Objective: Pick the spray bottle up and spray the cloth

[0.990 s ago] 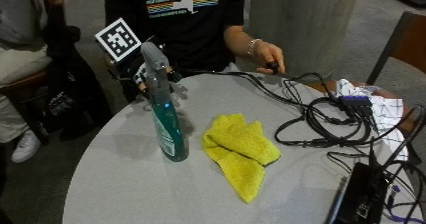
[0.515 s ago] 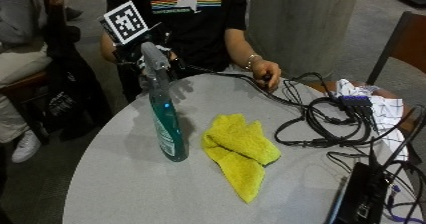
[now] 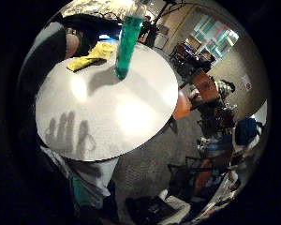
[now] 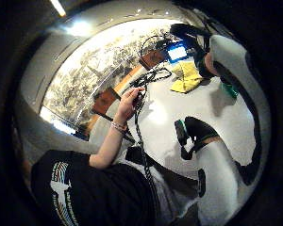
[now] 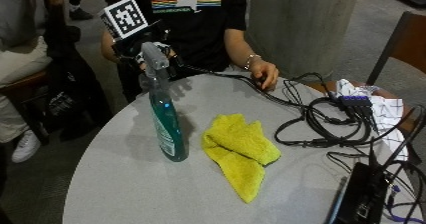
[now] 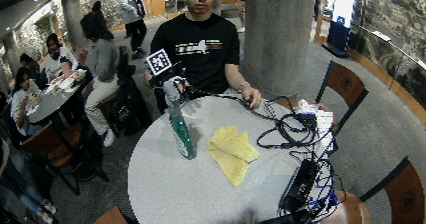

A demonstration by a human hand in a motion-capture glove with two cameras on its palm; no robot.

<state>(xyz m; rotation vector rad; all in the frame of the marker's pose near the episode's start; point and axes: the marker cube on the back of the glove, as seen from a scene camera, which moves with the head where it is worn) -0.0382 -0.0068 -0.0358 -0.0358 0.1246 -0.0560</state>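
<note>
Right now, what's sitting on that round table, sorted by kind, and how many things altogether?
Spray bottle: 1
Yellow cloth: 1
Checked white cloth: 1
Tangle of black cables: 1
Black device at the table's edge: 1
Total: 5

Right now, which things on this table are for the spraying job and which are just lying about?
For the job: spray bottle, standing; yellow cloth beside it; gloved right hand behind the bottle.

Lying about: black cables, white checked cloth, black box.
</note>
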